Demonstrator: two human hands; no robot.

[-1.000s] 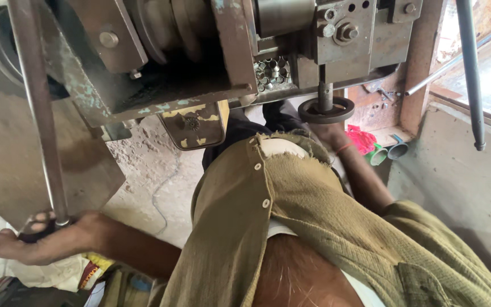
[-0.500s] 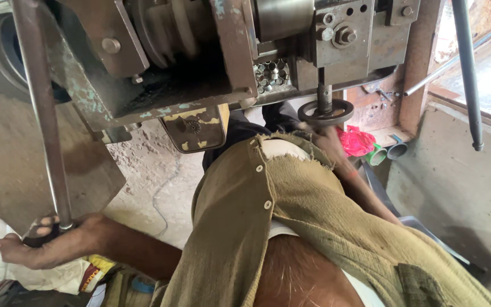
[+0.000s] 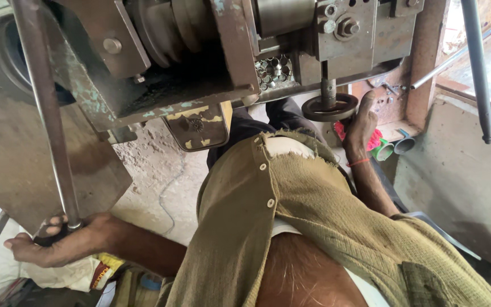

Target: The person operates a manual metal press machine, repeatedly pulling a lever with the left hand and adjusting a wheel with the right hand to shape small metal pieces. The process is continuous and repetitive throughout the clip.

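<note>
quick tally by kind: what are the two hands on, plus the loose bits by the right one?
Long metal lever rod, left hand gripping its lower end: 1
Dark metal ring, right hand at its edge: 1
Short pipe pieces: 2
Red cloth: 1
Total: 5

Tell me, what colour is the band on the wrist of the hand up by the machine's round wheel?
Red, a thin wrist band on the right hand, seen in the head view.
</note>
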